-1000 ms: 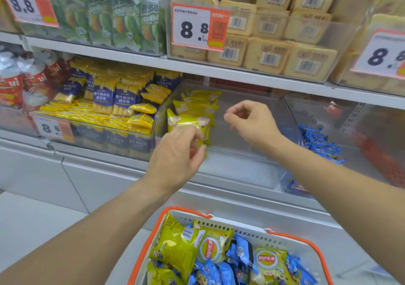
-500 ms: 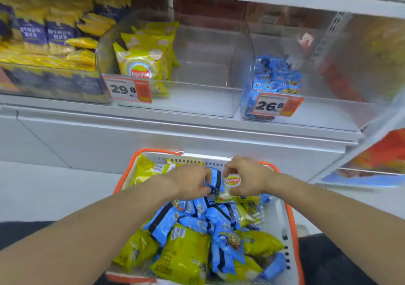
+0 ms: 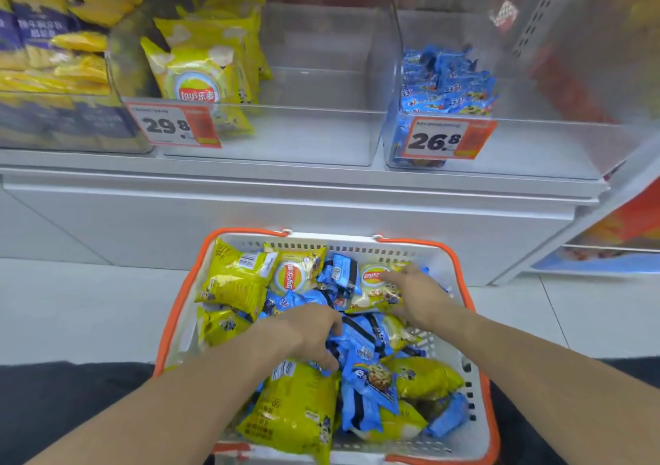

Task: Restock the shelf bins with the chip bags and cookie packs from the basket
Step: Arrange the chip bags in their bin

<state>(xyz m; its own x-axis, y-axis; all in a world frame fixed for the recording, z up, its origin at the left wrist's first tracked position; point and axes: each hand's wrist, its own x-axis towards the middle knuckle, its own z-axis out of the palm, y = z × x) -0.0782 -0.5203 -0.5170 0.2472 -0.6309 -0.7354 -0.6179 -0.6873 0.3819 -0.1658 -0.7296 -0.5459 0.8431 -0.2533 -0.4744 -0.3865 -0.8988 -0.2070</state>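
Below the shelf, on the pale floor, sits a white basket (image 3: pixel 464 386) with orange rim and handles, filled with yellow chip bags (image 3: pixel 232 278) and blue cookie packs (image 3: pixel 371 389) jumbled together.

Left hand (image 3: pixel 310 336): palm down over the middle of the heap, fingers curled down into the blue cookie packs. Fingertips are buried among the wrappers; cannot tell whether they pinch one pack or only press on the pile.

Right hand (image 3: pixel 414 296): reaches to the far right part of the basket, fingers spread fairly wide and laid over a small yellow chip bag (image 3: pixel 371 286) with a red-and-yellow round logo. Thumb lies at the bag's near edge. Contact is plain; a closed grip is not.

Shelf above, left to right:
- bin of yellow and purple snack packs (image 3: pixel 53 53), full.
- clear bin (image 3: pixel 303 135) with a short row of yellow chip bags standing upright at its left side; price tag (image 3: pixel 171 125) reads 29.8. Rest of this bin shows bare floor.
- clear bin (image 3: pixel 535 150) with a stack of blue cookie packs at its left front corner; price tag (image 3: pixel 446 139) reads 26.8.

Both forearms enter from the bottom edge, bare.
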